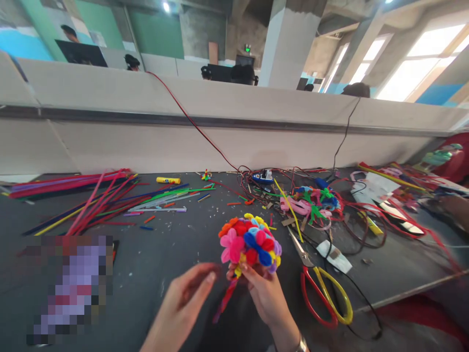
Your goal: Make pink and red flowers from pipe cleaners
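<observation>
My right hand point(264, 288) is closed round the base of a colourful bouquet of fuzzy pipe-cleaner flowers point(252, 242). Pink, red, orange, yellow, blue and purple blooms are bunched into a dome. A red and purple wrapped stem point(227, 299) slants down to the left below the grip. Just left of the stem, my left hand point(190, 293) hovers with its fingers curved and the thumb apart from them, nothing visible in it. Its fingertips are slightly blurred. Scissors point(309, 269) with one red and one yellow handle lie on the dark table to the right of my right hand.
Loose pipe cleaners point(98, 195) spread across the back left, near a yellow tube point(168, 180). A pixelated purple item point(75, 288) lies front left. Tangled cords, craft scraps point(311, 203) and white paper point(334, 256) cover the right. A pale partition point(164, 142) stands behind; another person's hand point(454, 210) shows far right.
</observation>
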Available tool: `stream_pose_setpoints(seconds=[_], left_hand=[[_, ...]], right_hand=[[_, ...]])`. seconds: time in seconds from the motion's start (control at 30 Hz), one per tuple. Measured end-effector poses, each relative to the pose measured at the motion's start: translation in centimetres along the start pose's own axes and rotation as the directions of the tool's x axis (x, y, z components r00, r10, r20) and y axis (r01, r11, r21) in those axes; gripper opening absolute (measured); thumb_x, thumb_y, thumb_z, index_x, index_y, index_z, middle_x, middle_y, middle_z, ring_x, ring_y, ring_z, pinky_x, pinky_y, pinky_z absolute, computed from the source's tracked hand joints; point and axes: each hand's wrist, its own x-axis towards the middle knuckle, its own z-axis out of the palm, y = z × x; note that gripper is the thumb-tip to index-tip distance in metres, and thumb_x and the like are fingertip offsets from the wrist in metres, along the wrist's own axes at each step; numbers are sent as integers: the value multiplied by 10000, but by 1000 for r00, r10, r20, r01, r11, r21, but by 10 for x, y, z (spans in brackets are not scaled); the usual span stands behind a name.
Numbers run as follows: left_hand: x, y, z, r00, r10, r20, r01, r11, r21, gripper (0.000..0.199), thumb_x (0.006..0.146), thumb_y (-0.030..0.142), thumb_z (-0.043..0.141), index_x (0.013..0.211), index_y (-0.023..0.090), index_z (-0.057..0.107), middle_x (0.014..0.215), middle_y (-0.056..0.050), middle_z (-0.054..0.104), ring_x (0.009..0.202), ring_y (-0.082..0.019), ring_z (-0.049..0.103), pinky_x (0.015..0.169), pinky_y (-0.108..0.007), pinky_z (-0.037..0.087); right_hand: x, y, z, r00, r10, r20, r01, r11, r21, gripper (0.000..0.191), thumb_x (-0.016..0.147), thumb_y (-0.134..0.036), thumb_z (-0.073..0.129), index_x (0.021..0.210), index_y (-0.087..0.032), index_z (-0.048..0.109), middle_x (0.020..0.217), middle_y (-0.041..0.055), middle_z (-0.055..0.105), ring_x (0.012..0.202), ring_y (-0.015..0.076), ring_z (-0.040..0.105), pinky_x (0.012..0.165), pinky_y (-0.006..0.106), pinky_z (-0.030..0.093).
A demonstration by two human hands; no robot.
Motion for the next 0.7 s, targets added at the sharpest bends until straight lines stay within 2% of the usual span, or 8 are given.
stream_pose_setpoints(seconds=[0.03,0.13,0.33,0.43,0.57,0.7], left_hand=[[-3,-6,6,996,-36,83,36,999,10,315,685,435,630,854,181,712,889,-79,715,854,-258,644,749,-304,522],[-7,-21,20,987,-57,149,59,998,-9,277,708,380,623,892,191,708,881,-65,715,871,-253,636,773,-303,508],[-6,-36,27,971,-152,183,165,985,-57,266,698,373,638,817,148,716,687,-43,696,644,-198,629,628,-269,513],[-8,-42,30,967,-181,181,203,973,-113,341,731,424,594,876,133,694,665,-53,683,597,-177,612,559,-249,494],[-10,-54,36,970,-176,165,187,981,-56,440,734,501,556,917,117,671,536,-21,610,432,-116,500,411,-199,380],[-12,-71,33,974,-174,144,178,984,-14,472,700,554,559,861,125,671,489,6,549,364,-83,398,367,-188,291]], right_hand=[[1,0,1,1000,5,15,-5,1000,11,185,679,-313,678,807,-194,618,693,30,655,652,199,627,618,343,495],[2,4,-1,1000,-19,-7,19,1000,-16,198,694,-313,666,855,-208,619,719,23,665,708,202,635,649,334,493],[7,13,-5,999,-40,-11,39,994,-103,192,733,-310,636,875,-181,630,785,43,674,781,193,626,723,320,472],[8,12,-3,1000,-4,9,5,997,-73,178,748,-290,626,884,-176,635,775,39,675,754,174,624,702,295,468],[8,11,2,998,41,36,-42,999,21,176,724,-278,650,868,-178,639,738,26,674,691,159,624,655,275,470],[9,10,3,999,19,-43,-16,998,60,142,668,-252,699,763,-166,638,680,16,665,613,147,615,605,266,477]])
